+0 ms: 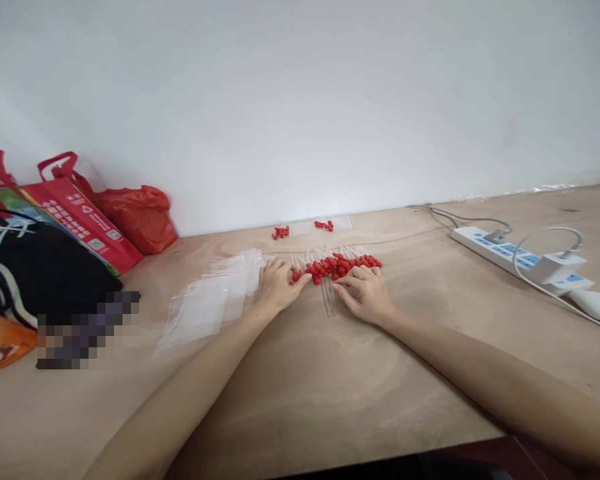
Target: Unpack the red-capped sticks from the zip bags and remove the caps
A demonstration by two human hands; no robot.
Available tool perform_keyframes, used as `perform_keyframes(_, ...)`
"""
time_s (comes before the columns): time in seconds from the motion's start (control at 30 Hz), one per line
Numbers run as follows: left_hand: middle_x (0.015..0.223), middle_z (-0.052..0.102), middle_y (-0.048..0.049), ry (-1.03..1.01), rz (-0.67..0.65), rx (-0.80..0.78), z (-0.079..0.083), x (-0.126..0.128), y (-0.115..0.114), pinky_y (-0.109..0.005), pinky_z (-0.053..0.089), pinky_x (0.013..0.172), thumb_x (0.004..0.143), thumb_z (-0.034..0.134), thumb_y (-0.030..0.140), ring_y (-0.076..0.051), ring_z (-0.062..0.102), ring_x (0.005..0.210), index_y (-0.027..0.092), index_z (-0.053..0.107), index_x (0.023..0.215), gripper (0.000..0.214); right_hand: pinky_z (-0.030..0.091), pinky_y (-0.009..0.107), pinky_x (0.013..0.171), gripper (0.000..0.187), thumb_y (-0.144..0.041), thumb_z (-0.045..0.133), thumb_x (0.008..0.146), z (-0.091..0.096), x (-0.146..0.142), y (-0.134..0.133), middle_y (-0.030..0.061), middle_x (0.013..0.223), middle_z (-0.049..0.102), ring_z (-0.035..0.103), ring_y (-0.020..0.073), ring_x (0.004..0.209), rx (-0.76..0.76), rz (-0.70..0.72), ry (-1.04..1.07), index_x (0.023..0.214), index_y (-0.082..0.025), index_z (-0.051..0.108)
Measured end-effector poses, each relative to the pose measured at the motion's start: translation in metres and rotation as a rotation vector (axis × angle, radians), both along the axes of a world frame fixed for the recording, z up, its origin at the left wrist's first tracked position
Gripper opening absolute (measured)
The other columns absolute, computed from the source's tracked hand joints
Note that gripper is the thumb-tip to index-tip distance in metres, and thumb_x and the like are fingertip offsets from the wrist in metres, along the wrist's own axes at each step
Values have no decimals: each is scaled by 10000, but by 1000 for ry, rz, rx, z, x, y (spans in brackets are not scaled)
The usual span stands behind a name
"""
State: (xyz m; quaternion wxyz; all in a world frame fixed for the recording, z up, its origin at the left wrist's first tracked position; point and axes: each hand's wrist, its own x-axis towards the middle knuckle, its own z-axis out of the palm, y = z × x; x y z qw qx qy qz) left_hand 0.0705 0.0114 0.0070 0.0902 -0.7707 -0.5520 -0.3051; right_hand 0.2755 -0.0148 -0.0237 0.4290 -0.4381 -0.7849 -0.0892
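Note:
A pile of droppers lies on the wooden table in front of me, with red bulbs (325,267) and thin clear tubes (329,300). At the pile's left end is my left hand (278,283), its thumb held apart from the fingers and beside the red bulbs. My right hand (364,293) is at the near right side, with thumb and forefinger brought together at a clear tube. Its other fingers lie against the bulbs. Left of my left hand, clear zip bags (205,303) are spread in an overlapping stack.
Near the wall, two small groups of red-bulbed droppers (281,233) lie by a clear bag (305,227). A white power strip (500,252) with plugs and cables stands right. Red bags (137,217), a black cloth bag (50,267) and an orange packet (5,340) crowd the left.

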Motion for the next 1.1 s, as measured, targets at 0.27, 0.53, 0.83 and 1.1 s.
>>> perform_keyframes(0.27,749,566,-54,-80,66,-3,-6,20,20,-395,374,762,769,499,389,-238,499,839,186,586,626,263,271,317,712,194,-311,486,801,-1,6,2,16,689,567,478,130,691,-23,-11,34,770,-215,651)
perform_keyframes(0.53,815,577,-34,-93,-182,114,-10,-25,-31,-324,399,748,787,511,309,-179,508,817,199,602,836,152,329,369,815,452,-402,492,786,3,5,-2,102,1090,526,470,218,976,65,-1,0,1196,-213,479)
perform_keyframes(0.83,823,618,-19,69,-359,149,-11,-24,-51,-326,375,745,783,542,284,-170,518,824,231,619,815,99,174,462,982,271,-433,489,800,3,-2,-8,32,1150,555,418,209,1115,78,225,-263,993,-293,618)
perform_keyframes(1.1,931,639,-37,60,-453,94,-11,-16,-51,-348,393,829,783,541,283,-176,541,900,195,593,934,183,183,432,974,196,-360,484,823,3,-6,-8,-2,966,635,491,160,988,92,282,-213,914,-286,641)
